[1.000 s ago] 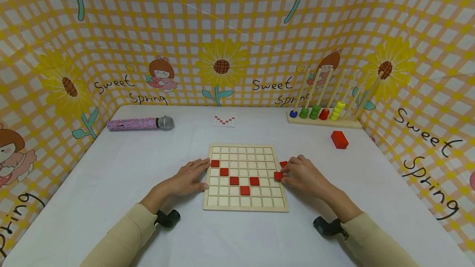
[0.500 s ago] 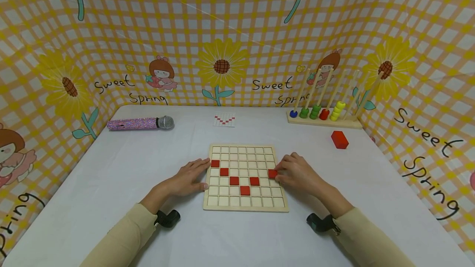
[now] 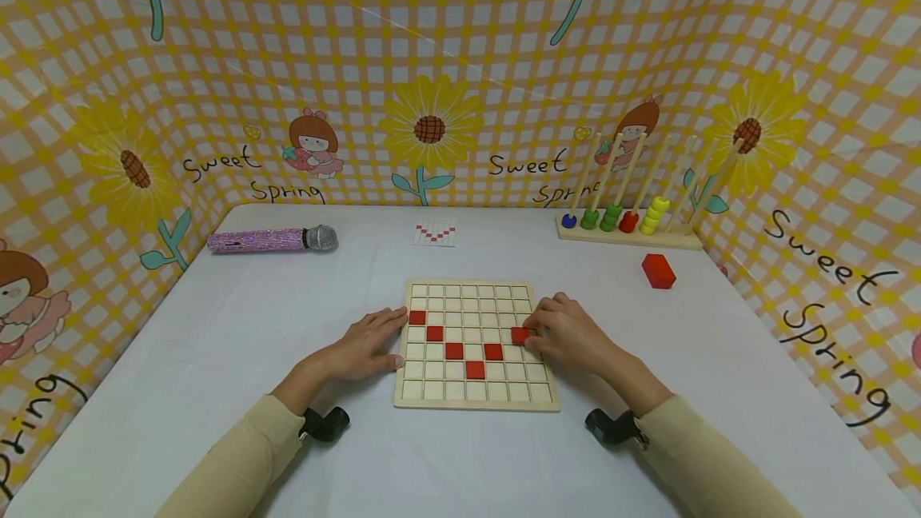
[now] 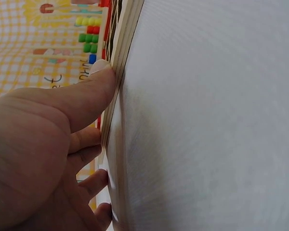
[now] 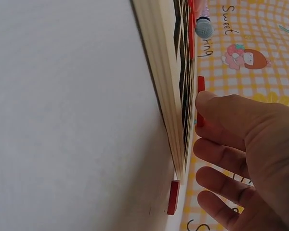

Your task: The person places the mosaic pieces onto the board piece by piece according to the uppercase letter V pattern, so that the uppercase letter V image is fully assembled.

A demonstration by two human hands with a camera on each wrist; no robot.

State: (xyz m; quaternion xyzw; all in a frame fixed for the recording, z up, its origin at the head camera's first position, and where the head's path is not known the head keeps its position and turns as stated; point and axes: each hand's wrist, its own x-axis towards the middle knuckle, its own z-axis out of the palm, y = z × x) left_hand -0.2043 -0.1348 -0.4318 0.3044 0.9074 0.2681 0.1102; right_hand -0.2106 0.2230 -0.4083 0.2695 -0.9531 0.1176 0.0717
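Observation:
A square wooden grid board (image 3: 475, 404) lies on the white table, with several red square tiles (image 3: 454, 351) set in its cells in a slanting line that turns up at the right. My left hand (image 3: 360, 346) rests against the board's left edge, thumb and fingers fairly straight, as the left wrist view also shows. Between thumb and index finger, my right hand (image 3: 572, 334) pinches a red tile (image 5: 201, 84) above the right part of the grid. In the right wrist view, another red tile (image 5: 173, 197) lies on the table beside the board's right edge; the hand covers it in the head view.
Behind the board lies a small card (image 3: 435, 233) printed with a red V-shaped pattern on a grid. A glittery microphone (image 3: 269, 240) is at the back left. A bead abacus (image 3: 626, 237) and a red block (image 3: 658, 271) are at the back right.
My right hand has carried the red tile leftward from beyond the board's right edge to over the grid. The left hand has stayed in place.

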